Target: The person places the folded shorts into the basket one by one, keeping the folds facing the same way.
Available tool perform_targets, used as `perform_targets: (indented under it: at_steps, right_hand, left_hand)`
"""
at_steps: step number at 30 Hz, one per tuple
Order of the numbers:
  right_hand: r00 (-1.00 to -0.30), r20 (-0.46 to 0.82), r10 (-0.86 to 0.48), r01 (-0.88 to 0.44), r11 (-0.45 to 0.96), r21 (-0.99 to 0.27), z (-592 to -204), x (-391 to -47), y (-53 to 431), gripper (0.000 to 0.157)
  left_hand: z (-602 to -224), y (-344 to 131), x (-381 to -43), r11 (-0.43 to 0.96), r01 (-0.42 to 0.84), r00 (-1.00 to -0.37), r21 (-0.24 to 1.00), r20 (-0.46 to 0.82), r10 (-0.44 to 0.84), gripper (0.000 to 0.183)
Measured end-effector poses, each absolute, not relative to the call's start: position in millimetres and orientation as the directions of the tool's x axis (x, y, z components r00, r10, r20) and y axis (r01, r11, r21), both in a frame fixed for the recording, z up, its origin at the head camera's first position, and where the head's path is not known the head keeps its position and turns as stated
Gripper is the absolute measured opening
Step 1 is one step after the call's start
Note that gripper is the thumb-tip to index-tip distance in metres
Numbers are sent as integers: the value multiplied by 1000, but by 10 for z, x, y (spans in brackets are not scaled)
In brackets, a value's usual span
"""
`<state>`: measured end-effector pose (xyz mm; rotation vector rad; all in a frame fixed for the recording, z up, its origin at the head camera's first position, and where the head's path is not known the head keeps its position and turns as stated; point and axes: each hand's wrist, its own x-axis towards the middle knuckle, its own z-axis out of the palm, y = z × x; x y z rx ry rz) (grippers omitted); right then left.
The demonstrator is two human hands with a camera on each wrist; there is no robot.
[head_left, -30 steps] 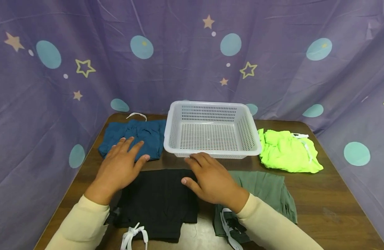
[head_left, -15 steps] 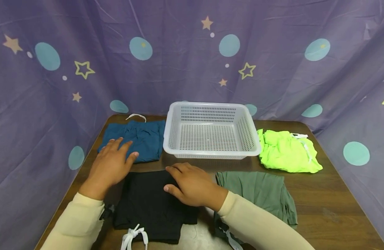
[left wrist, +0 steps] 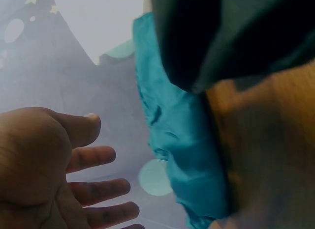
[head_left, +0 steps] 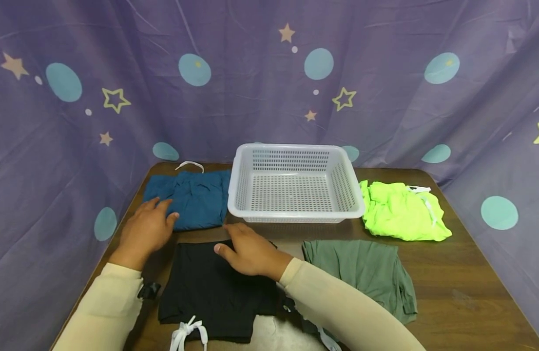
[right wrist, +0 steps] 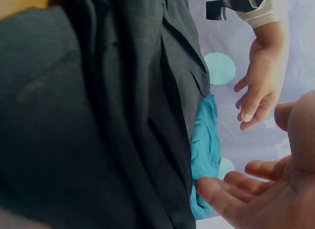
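Observation:
My left hand (head_left: 143,231) is at the front left corner of the folded blue shorts (head_left: 199,200), fingers spread and holding nothing. In the left wrist view those fingers point toward the blue cloth, with a gap between. Over the upper edge of the folded black shorts (head_left: 217,297) hovers my right hand (head_left: 248,251), its fingers extended toward the near edge of the blue shorts. The right wrist view has the black cloth large in front and the left hand (right wrist: 261,86) beyond it. A white drawstring (head_left: 188,334) lies tied at the black shorts' front.
A white perforated basket (head_left: 296,214), with nothing in it, stands at the back middle. Neon yellow folded clothing (head_left: 403,212) lies to its right. Folded green clothing (head_left: 361,273) lies at the front, partly under the right sleeve. A purple curtain (head_left: 260,73) hangs behind the wooden table (head_left: 462,292).
Both hands have shifted left; the left hand has drawn off the middle of the blue shorts to their left corner. The right hand has crossed from beside the basket to above the black shorts.

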<state>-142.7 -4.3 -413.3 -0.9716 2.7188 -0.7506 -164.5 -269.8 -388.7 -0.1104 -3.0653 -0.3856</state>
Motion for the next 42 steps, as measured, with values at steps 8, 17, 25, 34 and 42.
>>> perform_targets:
  at_steps: [8,17,25,34,42]
  right_hand:
    - [-820,11,-572,-478,675,-562,-4230,-1578,-302,67]
    - [-910,-18,-414,-265,615,-742,-4275,-1750,-466,67]
    - [-944,-87,-319,-122,580,-805,-4320,-1855,-578,69]
    - [-966,-175,-191,68,463,-884,-4391,-1908,-672,64]
    - [-965,-194,-174,101,438,-893,-4426,-1951,-760,66]
  left_hand:
    - [-3996,-2806,-1775,962,9,-1000,272,-1,9,55]
    - [-4090,-2863,-1866,967,-45,-999,250,-27,-39,57]
    - [-4178,-2941,-1939,962,-140,-988,233,-91,-122,63]
    - [-4234,-3044,-1985,938,-243,-966,247,-146,-212,73]
    - [-4220,-3126,-2010,922,-294,-946,252,-215,-243,82]
